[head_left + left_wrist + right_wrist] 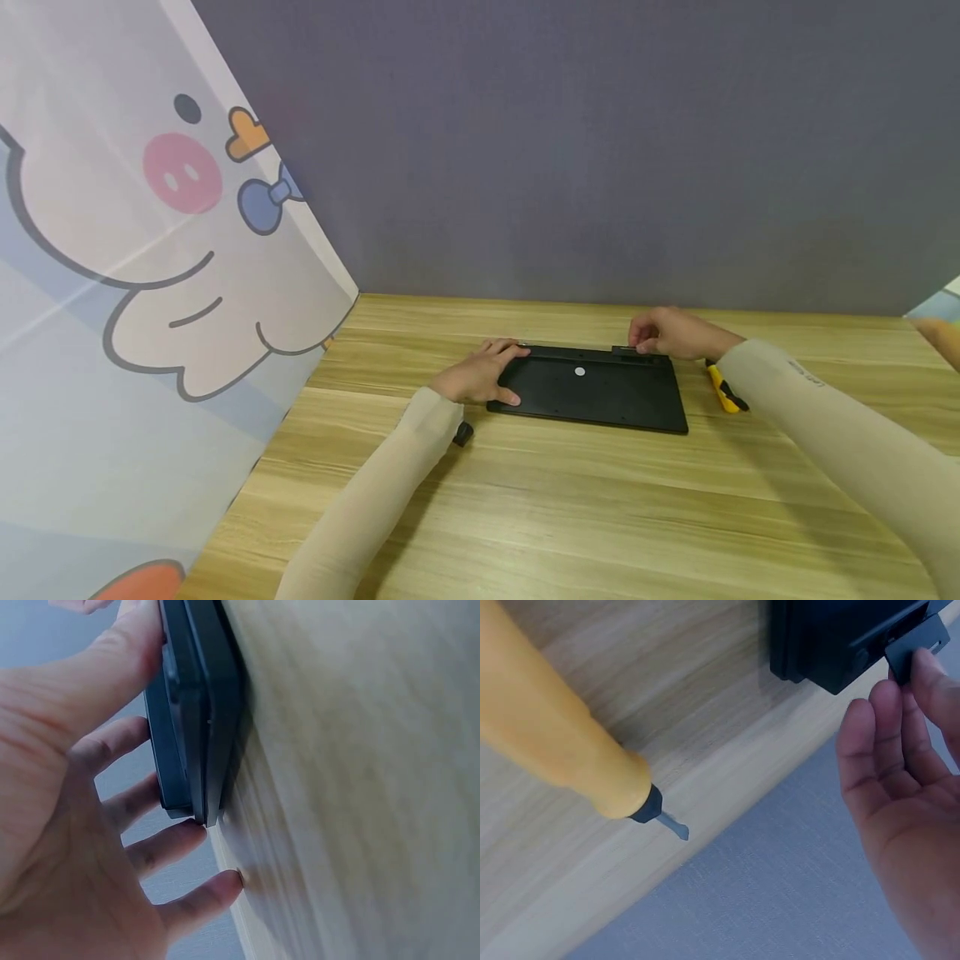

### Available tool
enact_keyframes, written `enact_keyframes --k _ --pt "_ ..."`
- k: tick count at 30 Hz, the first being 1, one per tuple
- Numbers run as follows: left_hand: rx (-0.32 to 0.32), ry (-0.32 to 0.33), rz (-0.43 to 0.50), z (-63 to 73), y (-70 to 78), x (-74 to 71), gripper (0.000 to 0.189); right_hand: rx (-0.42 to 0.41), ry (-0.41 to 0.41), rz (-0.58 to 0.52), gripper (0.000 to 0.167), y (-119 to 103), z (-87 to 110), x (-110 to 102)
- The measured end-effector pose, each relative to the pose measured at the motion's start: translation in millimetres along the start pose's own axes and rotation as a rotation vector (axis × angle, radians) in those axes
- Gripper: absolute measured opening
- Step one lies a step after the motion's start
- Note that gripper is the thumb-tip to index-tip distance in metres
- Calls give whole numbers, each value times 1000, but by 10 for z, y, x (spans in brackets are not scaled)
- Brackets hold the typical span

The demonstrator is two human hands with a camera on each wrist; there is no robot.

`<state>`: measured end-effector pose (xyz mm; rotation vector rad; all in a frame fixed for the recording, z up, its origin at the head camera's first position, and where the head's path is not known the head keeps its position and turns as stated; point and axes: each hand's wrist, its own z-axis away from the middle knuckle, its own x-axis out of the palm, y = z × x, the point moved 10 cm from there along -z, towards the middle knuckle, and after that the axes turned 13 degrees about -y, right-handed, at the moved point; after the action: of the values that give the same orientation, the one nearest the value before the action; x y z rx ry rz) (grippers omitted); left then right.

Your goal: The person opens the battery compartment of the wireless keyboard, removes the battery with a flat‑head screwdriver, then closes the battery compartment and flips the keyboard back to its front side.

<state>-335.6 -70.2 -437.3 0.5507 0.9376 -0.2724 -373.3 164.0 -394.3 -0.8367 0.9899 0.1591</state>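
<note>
A flat black keyboard point(585, 392) lies on the wooden table with its underside up and a round white sticker near the middle. My left hand point(480, 373) rests on its left end, thumb and forefinger on the underside. In the left wrist view the fingers point(176, 844) are spread and fairly straight beside the keyboard's edge. My right hand point(667, 333) is at the far right edge. Its thumb and fingers pinch a small black cover point(915, 649), tilted up beside an opening in the raised back part of the keyboard.
A screwdriver point(722, 387) with a yellow and black handle lies right of the keyboard, partly behind my right sleeve point(810, 417). A grey partition point(600, 167) rises at the table's back edge. On the left stands a panel point(247, 292) with a cartoon print.
</note>
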Motion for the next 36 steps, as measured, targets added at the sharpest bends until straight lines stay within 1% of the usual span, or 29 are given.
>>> enact_keyframes --k 6,10,16,21,29,34,36 --pt "4 -1 -10 -13 25 11 86 -20 -61 -51 12 30 12 41" --pt "2 -5 -15 -16 36 10 86 -21 -82 -66 11 26 49 42" --pt "-5 -11 -27 -10 49 -12 86 -33 -91 -70 9 13 63 46" --pt "-7 -7 -40 -21 55 -17 86 -10 -107 -88 10 41 62 57" --pt "3 -4 -39 -36 54 -18 88 3 -106 -57 11 48 60 53" --pt "25 3 -64 -49 62 -88 95 -10 -100 -35 12 27 46 61" --pt "28 2 -63 -67 69 -135 93 -22 -98 -28 12 8 37 65"
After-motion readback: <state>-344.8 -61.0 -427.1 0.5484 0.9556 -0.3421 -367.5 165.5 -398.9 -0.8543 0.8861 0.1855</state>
